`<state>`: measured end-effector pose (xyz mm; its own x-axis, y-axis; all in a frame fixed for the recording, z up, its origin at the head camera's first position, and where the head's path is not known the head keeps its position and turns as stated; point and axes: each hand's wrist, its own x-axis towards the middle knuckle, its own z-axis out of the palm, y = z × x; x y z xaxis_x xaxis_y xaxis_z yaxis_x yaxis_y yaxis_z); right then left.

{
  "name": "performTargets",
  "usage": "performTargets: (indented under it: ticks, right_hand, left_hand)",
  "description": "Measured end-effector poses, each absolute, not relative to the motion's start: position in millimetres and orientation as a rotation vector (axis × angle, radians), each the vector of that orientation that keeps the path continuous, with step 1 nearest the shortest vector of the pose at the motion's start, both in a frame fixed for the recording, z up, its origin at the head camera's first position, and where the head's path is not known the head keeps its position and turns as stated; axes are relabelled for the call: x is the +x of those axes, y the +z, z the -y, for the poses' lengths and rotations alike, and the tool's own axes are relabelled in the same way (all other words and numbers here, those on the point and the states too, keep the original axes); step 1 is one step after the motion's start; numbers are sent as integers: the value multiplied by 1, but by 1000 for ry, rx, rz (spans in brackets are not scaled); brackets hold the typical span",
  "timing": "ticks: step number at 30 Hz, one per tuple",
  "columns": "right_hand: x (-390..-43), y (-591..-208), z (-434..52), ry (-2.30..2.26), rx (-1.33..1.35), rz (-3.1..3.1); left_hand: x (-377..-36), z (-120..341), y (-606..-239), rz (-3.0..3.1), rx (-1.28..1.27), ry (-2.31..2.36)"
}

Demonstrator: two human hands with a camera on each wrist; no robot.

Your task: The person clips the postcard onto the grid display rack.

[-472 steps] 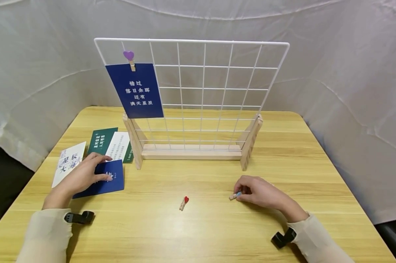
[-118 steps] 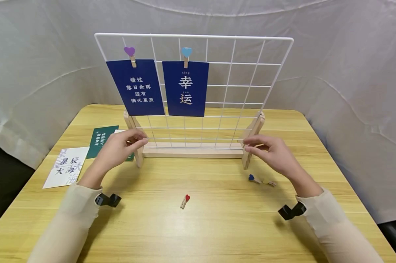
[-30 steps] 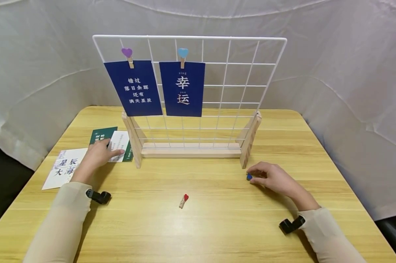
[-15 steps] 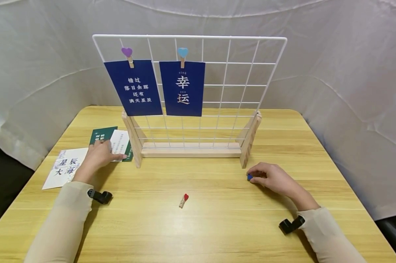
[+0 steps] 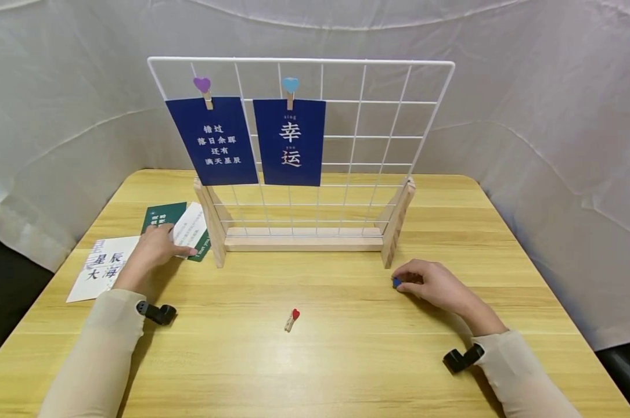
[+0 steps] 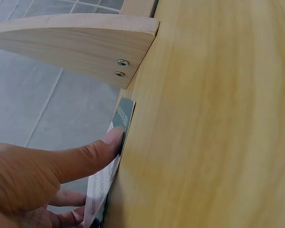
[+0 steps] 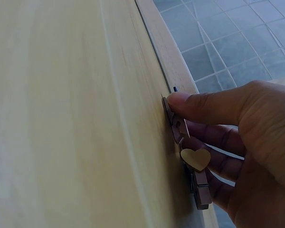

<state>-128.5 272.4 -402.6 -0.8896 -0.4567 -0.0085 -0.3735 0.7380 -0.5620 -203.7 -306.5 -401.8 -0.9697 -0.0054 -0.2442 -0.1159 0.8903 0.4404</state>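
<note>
— Wooden, that little clothespin with the dark blue heart (image 5: pixel 396 282): it lies flat on the yellow wooden table (image 5: pixel 346 360), under the right hand (image 5: pixel 432 285), at four o'clock from the white wire grid on its wooden stand (image 5: pixel 304 174). Its heart end points to nine o'clock; its long axis seems to run from nine to three.

— Gripped?

— The fingertips (image 7: pixel 180 100) press on it, curled over; a second wooden pin with a tan heart (image 7: pixel 195 159) lies under the same hand.

— And the left hand (image 5: pixel 155 248)?

— At eight o'clock, fingers nearly straight, pressing a white printed card (image 5: pixel 189 226) lying on a green card (image 5: pixel 160 216), just beside the stand's foot.

— Room?

— Open tabletop between the hands, save a red-heart wooden pin (image 5: pixel 292 319). The near edge is well off.
</note>
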Motion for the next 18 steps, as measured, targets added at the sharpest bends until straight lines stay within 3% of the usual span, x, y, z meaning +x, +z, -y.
performTargets:
  ticks: [18]
  right_hand:
    - [-127, -404, -268, -857, -653, -2807]
  left_hand:
    - [-202, 317, -395, -2797, -68, 868]
